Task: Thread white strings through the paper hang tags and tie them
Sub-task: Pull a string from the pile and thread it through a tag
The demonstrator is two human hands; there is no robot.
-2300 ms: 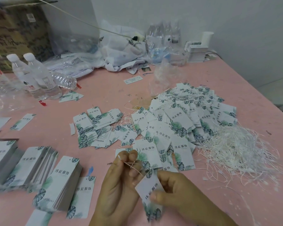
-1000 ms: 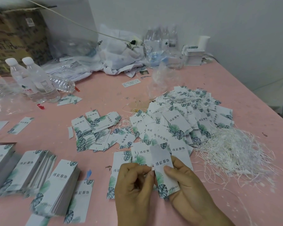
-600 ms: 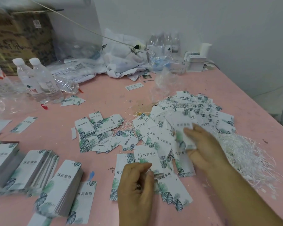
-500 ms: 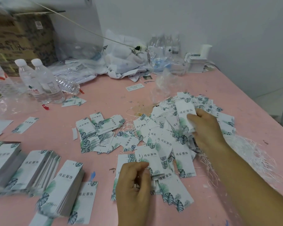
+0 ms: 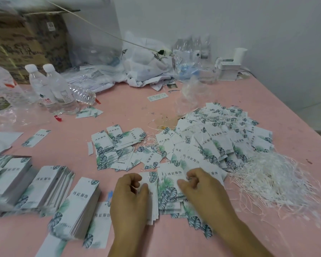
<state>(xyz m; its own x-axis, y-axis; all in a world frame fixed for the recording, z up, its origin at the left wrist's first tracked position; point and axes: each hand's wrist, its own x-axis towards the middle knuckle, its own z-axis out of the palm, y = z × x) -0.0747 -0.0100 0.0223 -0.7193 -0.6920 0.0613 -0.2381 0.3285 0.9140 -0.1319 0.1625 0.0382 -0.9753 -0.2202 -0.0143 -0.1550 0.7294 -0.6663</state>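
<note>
On the far left of the pink table, neat stacks of white leaf-printed paper hang tags wait within our reach, likely unthreaded stock. Nearer the middle, our left hand curls loosely over a small bundle of tags stood on edge, probably steadying it, while our right hand bends its fingers above the top tag; whether it pinches anything we cannot tell. Beyond lies a heap of strung tags, then the loose pile of white strings, handy for the right hand. Punch holes are too small to see.
</note>
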